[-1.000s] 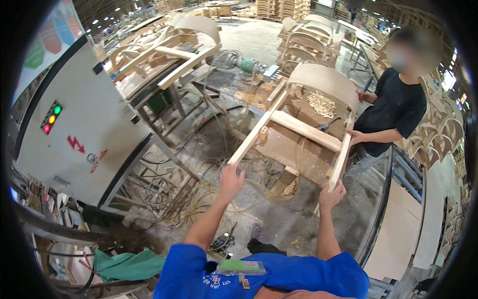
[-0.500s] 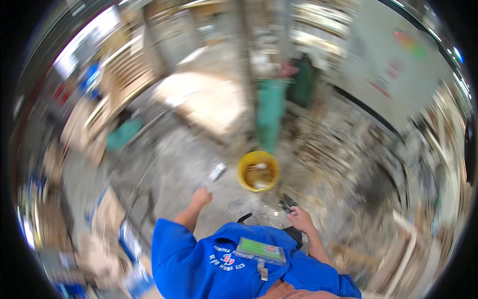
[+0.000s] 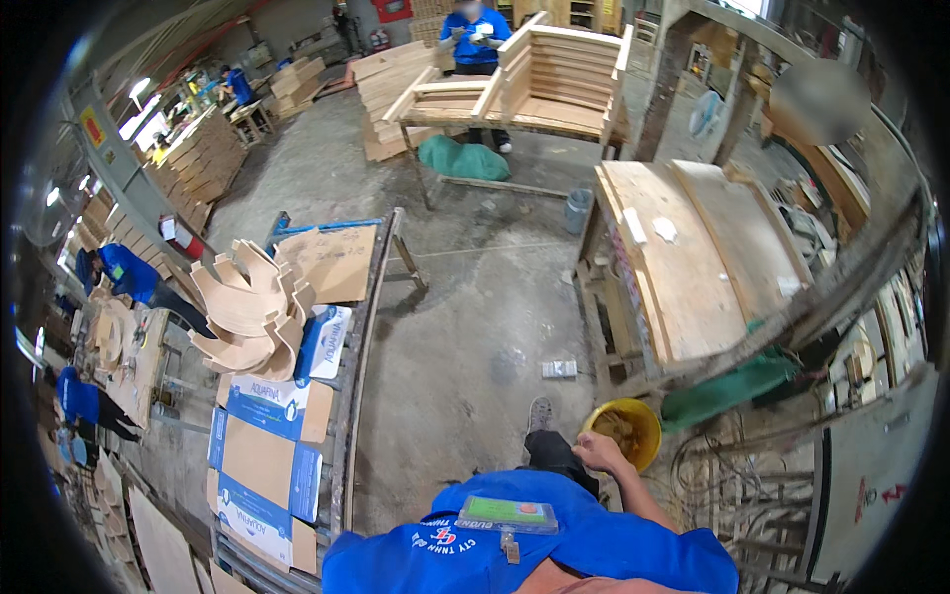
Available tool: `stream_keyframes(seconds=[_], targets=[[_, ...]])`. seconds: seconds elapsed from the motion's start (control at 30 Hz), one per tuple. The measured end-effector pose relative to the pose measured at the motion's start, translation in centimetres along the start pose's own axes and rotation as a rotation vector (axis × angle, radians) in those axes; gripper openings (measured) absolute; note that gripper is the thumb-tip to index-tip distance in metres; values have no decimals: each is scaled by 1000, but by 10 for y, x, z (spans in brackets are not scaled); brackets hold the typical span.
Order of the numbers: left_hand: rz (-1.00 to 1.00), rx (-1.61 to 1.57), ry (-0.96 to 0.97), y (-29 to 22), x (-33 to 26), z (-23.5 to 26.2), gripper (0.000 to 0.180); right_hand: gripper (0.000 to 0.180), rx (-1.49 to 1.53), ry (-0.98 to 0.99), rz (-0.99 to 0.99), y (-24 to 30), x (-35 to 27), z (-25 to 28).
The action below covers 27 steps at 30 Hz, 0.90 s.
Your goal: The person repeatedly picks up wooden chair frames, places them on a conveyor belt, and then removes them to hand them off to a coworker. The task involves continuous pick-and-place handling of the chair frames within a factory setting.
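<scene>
My right hand [image 3: 599,452] hangs at the lower middle, in front of a yellow bucket [image 3: 638,436]. Its fingers are curled closed, and what they hold, if anything, is hidden. The bucket stands on the floor with brownish stuff inside. Beside the hand are my dark trouser leg and a grey shoe [image 3: 539,416]. A small whitish packet [image 3: 559,369] lies on the concrete ahead of the shoe. My left hand is out of view; only the blue sleeve on that side shows.
On the left, a roller rack [image 3: 364,327] carries flattened cardboard and curved wooden parts [image 3: 259,307]. A wooden-topped bench [image 3: 683,267] stands right, beside green cloth [image 3: 732,388]. Cables and a grey cabinet [image 3: 871,485] are lower right. Co-workers stand ahead and left.
My view has swung left, bringing in the rack and the far workbench. The bucket now sits further right and lower. My left hand has left the picture; my right hand stays near the bucket.
</scene>
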<state>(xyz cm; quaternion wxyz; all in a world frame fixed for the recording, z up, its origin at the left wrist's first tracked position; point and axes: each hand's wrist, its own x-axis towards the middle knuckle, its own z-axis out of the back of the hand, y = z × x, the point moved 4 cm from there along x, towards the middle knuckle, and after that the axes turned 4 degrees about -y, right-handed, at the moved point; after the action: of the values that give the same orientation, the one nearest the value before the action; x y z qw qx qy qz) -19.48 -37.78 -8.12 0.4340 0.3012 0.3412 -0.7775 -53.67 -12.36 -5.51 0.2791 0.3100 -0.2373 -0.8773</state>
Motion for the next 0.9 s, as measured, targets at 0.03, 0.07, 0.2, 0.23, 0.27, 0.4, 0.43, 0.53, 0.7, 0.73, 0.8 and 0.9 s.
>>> stream_keyframes(seconds=[0.03, 0.07, 0.2, 0.23, 0.27, 0.4, 0.43, 0.53, 0.7, 0.73, 0.8, 0.9], targets=[[27, -14, 24, -4, 10, -2, 53, 46, -22, 31, 22, 3, 21, 1], [41, -37, 24, -10, 23, 0, 53, 46, -11, 93, 30, 9, 42, 1], [-33, -70, -45, -52, 81, 33, 52, 49, -54, 178, 108, 29, 119, 5], [-80, -74, -87, -68, 98, 47, 51, 49, -41, 176, 93, 29, 137, 12], [-123, -70, -138, -80, 112, 64, 51, 50, -15, 181, 83, 32, 152, 16], [-55, -247, -142, -140, 178, 173, 44, 47, 90, 132, -31, 34, 219, 50], [10, -343, -112, -157, 197, 209, 41, 46, 92, 103, -39, 34, 237, 61], [-67, -714, -598, -194, 224, 288, 36, 49, -32, 173, -40, 43, 296, 98], [-83, -888, -563, -224, 247, 320, 31, 45, -34, 105, 74, 67, 393, 135], [4, -791, -461, -221, 252, 313, 30, 45, -18, 114, 56, 78, 412, 137], [188, -425, -93, -206, 267, 293, 30, 44, -12, 127, 91, 106, 450, 135], [-177, -109, -268, -211, 287, 294, 49, 39, 87, 146, 50, 129, 508, 124]])
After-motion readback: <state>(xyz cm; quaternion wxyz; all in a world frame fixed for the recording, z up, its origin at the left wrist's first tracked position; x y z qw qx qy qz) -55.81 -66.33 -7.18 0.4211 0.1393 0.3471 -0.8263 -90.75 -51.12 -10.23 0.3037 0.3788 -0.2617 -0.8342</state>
